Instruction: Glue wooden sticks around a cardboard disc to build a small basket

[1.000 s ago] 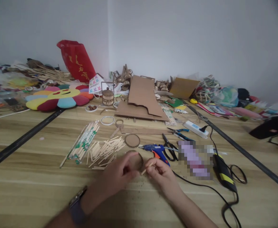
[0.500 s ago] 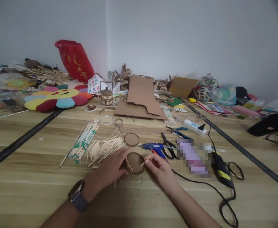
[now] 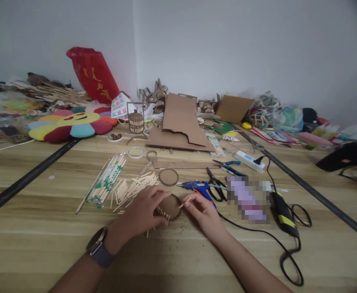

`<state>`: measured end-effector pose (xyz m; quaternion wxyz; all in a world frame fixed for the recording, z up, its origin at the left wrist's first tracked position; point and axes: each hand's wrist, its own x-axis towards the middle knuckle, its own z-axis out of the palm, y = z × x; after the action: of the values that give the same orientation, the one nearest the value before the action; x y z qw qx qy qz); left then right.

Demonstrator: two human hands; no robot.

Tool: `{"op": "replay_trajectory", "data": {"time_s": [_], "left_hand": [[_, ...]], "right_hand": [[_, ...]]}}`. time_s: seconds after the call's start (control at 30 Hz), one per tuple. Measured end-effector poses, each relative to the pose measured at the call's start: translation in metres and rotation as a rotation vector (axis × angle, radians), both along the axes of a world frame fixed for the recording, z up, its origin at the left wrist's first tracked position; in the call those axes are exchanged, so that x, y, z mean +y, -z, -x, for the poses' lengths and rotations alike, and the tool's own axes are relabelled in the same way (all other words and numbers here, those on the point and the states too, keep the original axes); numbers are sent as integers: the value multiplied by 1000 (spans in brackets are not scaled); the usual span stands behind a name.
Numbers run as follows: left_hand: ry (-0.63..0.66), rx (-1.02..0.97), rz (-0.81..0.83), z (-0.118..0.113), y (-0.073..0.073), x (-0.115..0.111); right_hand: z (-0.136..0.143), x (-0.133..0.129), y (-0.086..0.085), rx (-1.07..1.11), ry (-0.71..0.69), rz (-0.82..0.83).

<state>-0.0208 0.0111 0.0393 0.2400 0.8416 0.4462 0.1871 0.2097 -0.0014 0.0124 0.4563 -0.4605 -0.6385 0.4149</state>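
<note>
A round cardboard piece (image 3: 172,206) with a dark ridged rim lies in front of me, short sticks standing along its left edge. My left hand (image 3: 146,207), with a watch on the wrist, grips its left side between thumb and fingers. At its right edge, my right hand (image 3: 202,209) pinches a short wooden stick (image 3: 184,202). Just behind is a second cardboard disc (image 3: 168,177). A pile of short sticks (image 3: 135,189) lies beyond my left hand. The blue glue gun (image 3: 196,186) rests behind my right hand.
Black scissors (image 3: 216,185), pliers (image 3: 228,165) and a white power strip (image 3: 249,160) lie at the right, with a black cable curving forward. Bagged sticks (image 3: 106,179) are at the left. Cardboard sheets (image 3: 181,122), a small lidded basket (image 3: 136,122) and a flower cushion (image 3: 74,122) stand farther back.
My left hand has turned and covers more of the round piece's left side, which appears slightly tilted. The stick in my right hand has shifted a little left, beside the rim.
</note>
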Motion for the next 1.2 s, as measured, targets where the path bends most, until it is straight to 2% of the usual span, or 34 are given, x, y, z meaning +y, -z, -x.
{"op": "replay_trajectory", "data": {"time_s": [0.13,0.27,0.73,1.2], "left_hand": [[46,-24,44,0,14,9],[67,-55,87,-1,22,11],[70,-69,48,-4,23,10],[91,-87,-13,-4,27,11]], "right_hand": [[0,-12,-7,-189,-70,-74],[5,-19,-6,-343,-107,-171],[16,-20,2,-512,-137,-368],[17,-20,8,-574,-124,-444]]}}
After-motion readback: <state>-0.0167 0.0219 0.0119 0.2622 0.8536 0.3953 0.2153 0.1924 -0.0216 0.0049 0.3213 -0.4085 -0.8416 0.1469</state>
